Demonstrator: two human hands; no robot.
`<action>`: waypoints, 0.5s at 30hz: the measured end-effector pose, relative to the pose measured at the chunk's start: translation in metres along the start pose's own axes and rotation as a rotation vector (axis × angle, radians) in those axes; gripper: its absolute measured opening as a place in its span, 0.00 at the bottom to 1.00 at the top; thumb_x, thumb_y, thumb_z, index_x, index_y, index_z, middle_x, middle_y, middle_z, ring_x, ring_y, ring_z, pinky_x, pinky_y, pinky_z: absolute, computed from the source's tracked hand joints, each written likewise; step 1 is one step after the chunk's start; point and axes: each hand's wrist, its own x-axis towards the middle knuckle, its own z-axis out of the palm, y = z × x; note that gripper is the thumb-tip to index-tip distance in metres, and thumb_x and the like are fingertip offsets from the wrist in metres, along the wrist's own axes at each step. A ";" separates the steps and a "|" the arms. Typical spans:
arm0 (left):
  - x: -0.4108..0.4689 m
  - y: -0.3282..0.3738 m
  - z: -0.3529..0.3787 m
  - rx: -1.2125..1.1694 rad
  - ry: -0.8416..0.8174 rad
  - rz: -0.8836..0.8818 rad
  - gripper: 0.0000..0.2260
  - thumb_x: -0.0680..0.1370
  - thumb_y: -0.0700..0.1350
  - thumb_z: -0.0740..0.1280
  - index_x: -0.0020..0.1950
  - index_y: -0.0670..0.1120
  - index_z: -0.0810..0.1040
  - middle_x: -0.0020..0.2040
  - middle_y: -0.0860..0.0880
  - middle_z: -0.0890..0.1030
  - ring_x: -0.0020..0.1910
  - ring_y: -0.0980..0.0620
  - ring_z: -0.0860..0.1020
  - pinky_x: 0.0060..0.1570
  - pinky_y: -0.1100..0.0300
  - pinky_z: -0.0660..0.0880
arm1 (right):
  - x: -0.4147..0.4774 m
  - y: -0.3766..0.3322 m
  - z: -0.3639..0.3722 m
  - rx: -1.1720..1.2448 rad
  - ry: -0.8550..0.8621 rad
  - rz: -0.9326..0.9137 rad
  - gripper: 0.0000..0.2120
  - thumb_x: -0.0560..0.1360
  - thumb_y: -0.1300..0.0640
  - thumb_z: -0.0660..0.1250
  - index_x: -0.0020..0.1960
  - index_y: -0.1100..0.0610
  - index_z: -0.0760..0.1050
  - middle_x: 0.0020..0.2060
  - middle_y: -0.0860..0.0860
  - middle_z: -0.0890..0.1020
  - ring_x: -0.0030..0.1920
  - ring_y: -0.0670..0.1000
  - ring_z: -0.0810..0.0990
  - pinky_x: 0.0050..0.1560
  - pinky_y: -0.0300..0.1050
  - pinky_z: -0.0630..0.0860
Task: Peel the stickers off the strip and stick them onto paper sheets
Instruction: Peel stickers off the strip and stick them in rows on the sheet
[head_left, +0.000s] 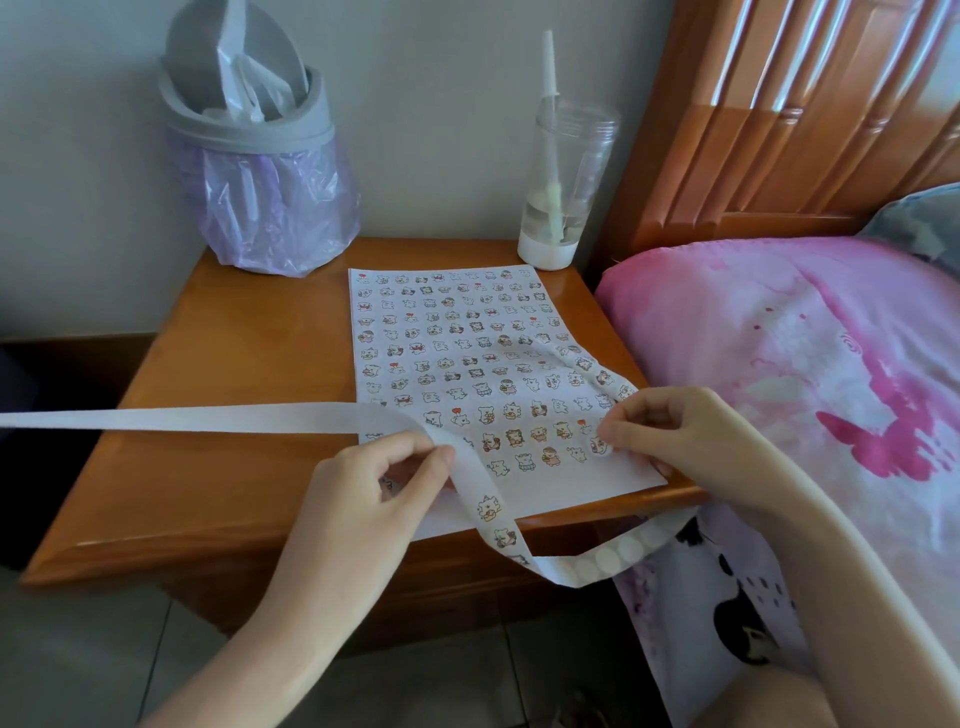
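Left hand (374, 483) pinches the strip (208, 418) where it folds over the paper sheet's (561, 486) near edge; right hand (670, 431) pinches the printed length above the sheet's lower right rows; sheet lies on the tabletop (249, 353). Whether a sticker is lifted cannot be told. Advised: hold backing taut; peel shallow; press flat into the bare near margin.

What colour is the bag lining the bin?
Pale purple, translucent; the bin bag shows in the head view.
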 end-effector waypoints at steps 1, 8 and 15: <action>0.000 0.000 0.000 -0.001 0.001 -0.003 0.04 0.75 0.47 0.66 0.43 0.54 0.80 0.33 0.62 0.79 0.42 0.66 0.78 0.36 0.78 0.70 | 0.000 0.001 0.000 -0.010 0.001 -0.003 0.04 0.72 0.57 0.71 0.41 0.57 0.82 0.24 0.43 0.77 0.23 0.40 0.68 0.27 0.31 0.66; 0.000 0.000 0.000 0.013 -0.009 -0.011 0.06 0.75 0.47 0.66 0.41 0.57 0.79 0.35 0.67 0.80 0.41 0.66 0.79 0.35 0.77 0.71 | 0.003 0.005 0.002 -0.048 0.012 -0.035 0.04 0.72 0.57 0.72 0.42 0.58 0.82 0.25 0.42 0.79 0.24 0.38 0.71 0.28 0.27 0.67; 0.000 -0.002 0.001 0.026 0.013 -0.009 0.05 0.75 0.47 0.66 0.46 0.51 0.81 0.36 0.61 0.79 0.41 0.67 0.78 0.34 0.79 0.70 | 0.005 0.009 0.002 -0.060 0.026 -0.055 0.03 0.71 0.58 0.72 0.41 0.58 0.82 0.30 0.47 0.81 0.25 0.38 0.72 0.28 0.27 0.67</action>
